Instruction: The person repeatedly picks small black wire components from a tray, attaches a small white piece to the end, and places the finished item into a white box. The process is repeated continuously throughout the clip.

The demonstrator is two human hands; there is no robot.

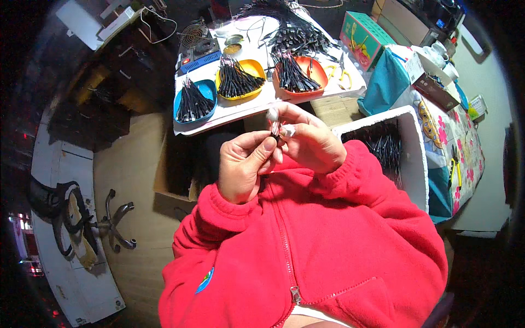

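Note:
In front of my chest my two hands meet over a small black cable end with thin reddish wires [275, 130]. My left hand [245, 164] pinches its black part between thumb and forefinger. My right hand [316, 141] is closed around the wire end, with white coverings on some fingertips. Most of the piece is hidden by the fingers. Beyond the hands, bundles of short black cables lie in a blue tray [205, 116], a yellow tray [255, 94] and an orange-red tray [321, 70] along the near side of a white table [240, 112].
At the table's back lies a big heap of black cables [301, 41]. Yellow-handled pliers [344, 78] rest right of the trays, a blue device [201, 61] left. A white foam box [418, 158] holds more cables beside my right arm. A wheeled chair base [114, 224] stands left.

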